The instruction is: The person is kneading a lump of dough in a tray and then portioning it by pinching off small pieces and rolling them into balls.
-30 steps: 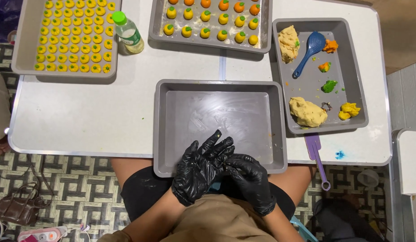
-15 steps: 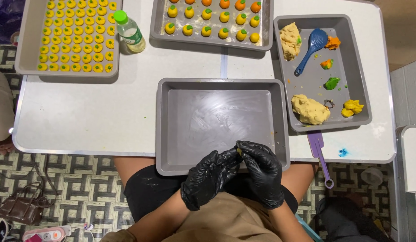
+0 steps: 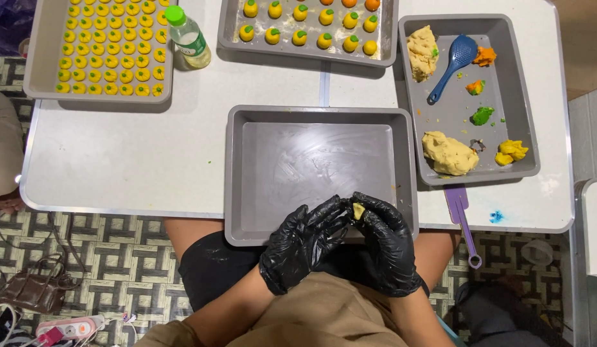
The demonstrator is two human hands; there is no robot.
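Both my hands wear black gloves and meet over the near edge of an empty grey tray (image 3: pixel 247 167). My left hand (image 3: pixel 303 246) and my right hand (image 3: pixel 387 241) pinch a small piece of pale yellow dough (image 3: pixel 358 211) between their fingertips. Only a bit of the dough shows between the fingers.
A grey tray (image 3: pixel 523 96) at the right holds pale dough lumps (image 3: pixel 447 153), a blue spoon (image 3: pixel 454 63) and orange, green and yellow dough bits. Trays of small yellow balls (image 3: pixel 106 51) and green-topped balls (image 3: pixel 311 26) lie at the back. A green-capped bottle (image 3: pixel 188 40) stands between them. A purple spatula (image 3: pixel 462 222) overhangs the table edge.
One second ago my hands were pressed together palm to palm. They have since curled so that the fingertips hold the dough piece, which now shows between them.
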